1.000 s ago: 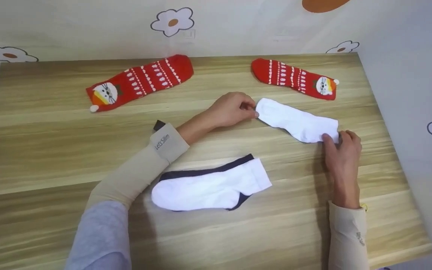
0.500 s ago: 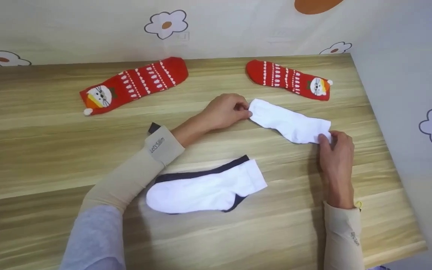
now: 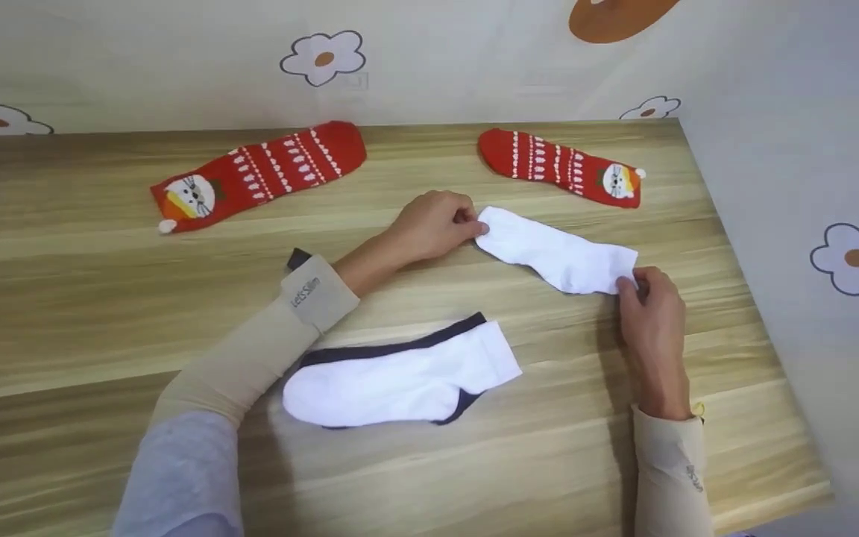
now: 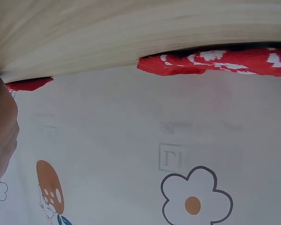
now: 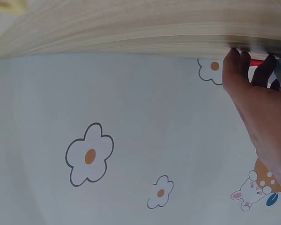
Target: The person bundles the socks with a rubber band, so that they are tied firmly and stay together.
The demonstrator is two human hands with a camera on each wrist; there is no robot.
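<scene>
A white sock (image 3: 560, 253) lies flat at the right of the table, toe to the left and cuff to the right. My left hand (image 3: 437, 222) has curled fingers and pinches its toe end. At the cuff, the thumb and fingers of my right hand (image 3: 653, 313) pinch the lower corner. Nearer to me, a second white sock (image 3: 392, 384) rests on top of a dark sock (image 3: 392, 349), which shows only along its edges. The left wrist view catches part of my left hand (image 4: 1, 129); the right wrist view shows my right hand (image 5: 257, 101) close to the tabletop.
Two red patterned socks with animal faces lie along the back of the table (image 3: 101, 313), one at the left (image 3: 273, 168) and a flatter-angled one at the right (image 3: 556, 164). Flower-patterned walls (image 3: 437, 67) border the table at the back and right.
The head view has shifted slightly, moving everything a little left in the picture. My right thumb has slid closer to the cuff's edge. The socks keep their places on the table.
</scene>
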